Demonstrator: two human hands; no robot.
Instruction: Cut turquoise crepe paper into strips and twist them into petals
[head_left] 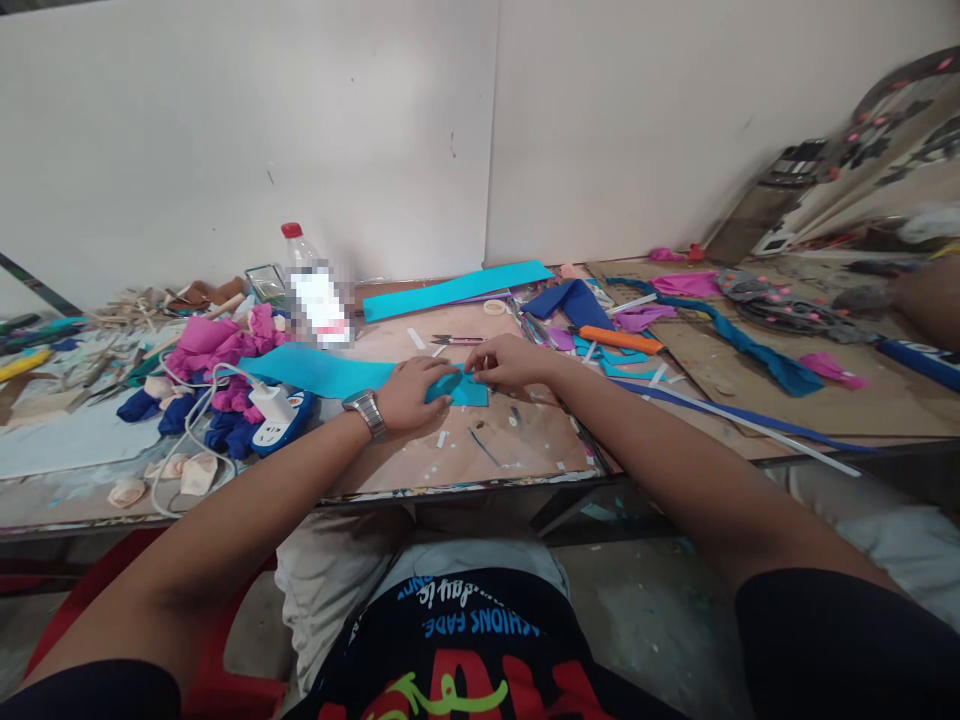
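A bright blue strip of paper or fabric (322, 372) lies along the table in front of me, its right end loosely folded over itself. My left hand (411, 392), with a watch at the wrist, rests palm down on the strip, fingers stretched out and thumb apart. At the folded end, my right hand (504, 362) has its fingertips pinched on the blue material; the fingers partly hide the fold. Just beyond the hands lies a pair of small thread snips (457, 340). Another flat blue strip (457, 290) stretches out behind them near the wall.
Left of me are pink and dark blue fabric pieces (206, 345), a power strip (283, 425) with a charger, and a red-capped bottle (292, 232). To the right lie an orange-handled cutter (621, 340), a tape roll (495, 307), scraps and cardboard (720, 385). The table's front edge (480, 498) is close.
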